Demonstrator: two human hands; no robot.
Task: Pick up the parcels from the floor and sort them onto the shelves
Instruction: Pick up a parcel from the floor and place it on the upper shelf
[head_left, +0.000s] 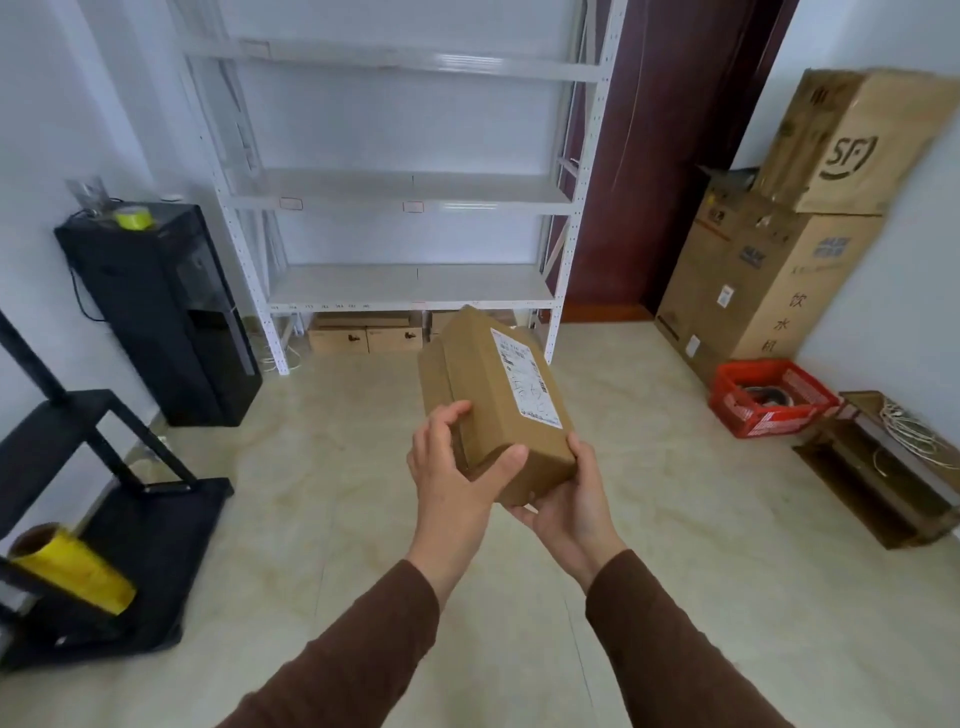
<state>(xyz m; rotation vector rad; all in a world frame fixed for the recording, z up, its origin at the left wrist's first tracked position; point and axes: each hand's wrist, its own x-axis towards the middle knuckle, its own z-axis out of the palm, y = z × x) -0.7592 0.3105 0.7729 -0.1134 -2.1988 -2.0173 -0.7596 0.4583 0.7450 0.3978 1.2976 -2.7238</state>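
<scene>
A brown cardboard parcel (488, 395) with a white shipping label on its top face is held in front of me, above the floor. My left hand (457, 473) grips its near left corner, thumb across the near end. My right hand (566, 499) cups it from beneath on the right. Straight ahead stands a white metal shelf unit (410, 195) whose visible shelves are bare. Under its lowest shelf several brown boxes (363, 335) sit on the floor, partly hidden behind the parcel.
A black cabinet (161, 312) with a yellow tape roll (134, 217) stands left of the shelves. A black cart (119, 530) with a yellow film roll is at near left. Big cartons (769, 280), a red crate (769, 397) and a wooden box (883, 473) line the right wall.
</scene>
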